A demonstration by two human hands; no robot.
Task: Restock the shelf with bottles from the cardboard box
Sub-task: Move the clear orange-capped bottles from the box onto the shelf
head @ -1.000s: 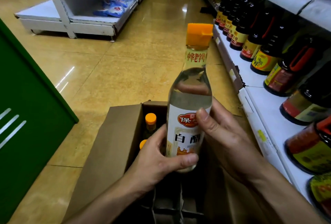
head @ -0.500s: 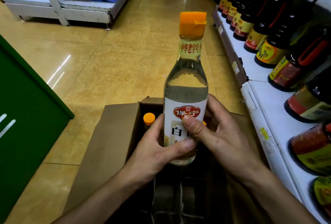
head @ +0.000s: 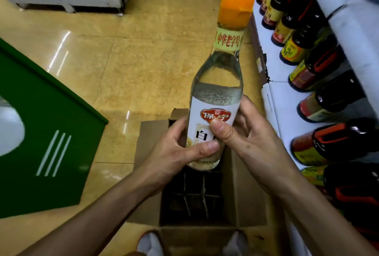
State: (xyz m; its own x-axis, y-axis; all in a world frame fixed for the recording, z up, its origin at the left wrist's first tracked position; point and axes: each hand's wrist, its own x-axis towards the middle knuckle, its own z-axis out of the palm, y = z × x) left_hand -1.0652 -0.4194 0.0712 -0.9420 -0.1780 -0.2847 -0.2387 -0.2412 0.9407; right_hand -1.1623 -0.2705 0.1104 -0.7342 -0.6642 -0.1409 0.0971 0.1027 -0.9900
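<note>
We've got the clear bottle mid-frame, above the cardboard box. Left hand & right hand grip its label, thumbs hiding txt. Box interior too dark; shelf cut off at right.

Clear bottle, orange cap, upright, held above open cardboard box. Left hand and right hand both grip its label. Dark bottles along shelf right edge.
</note>
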